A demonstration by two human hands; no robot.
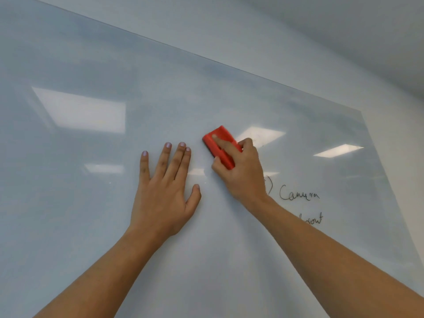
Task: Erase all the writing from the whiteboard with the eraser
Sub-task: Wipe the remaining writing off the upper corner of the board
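Observation:
A glossy whiteboard (91, 214) fills most of the view. My right hand (241, 175) grips a red eraser (218, 143) and presses it flat against the board near the centre, index finger stretched along its back. My left hand (163, 193) lies flat on the board just left of the eraser, fingers spread, holding nothing. Black handwriting (299, 195) reading "Camera" sits to the right of my right wrist. A second written word (313, 220) lies below it, partly hidden by my right forearm.
The board's upper edge (206, 58) runs diagonally from upper left to right, and its right edge (387, 180) slants down. Beyond both edges is plain white wall (321, 42). Ceiling light reflections (85, 110) show on the board.

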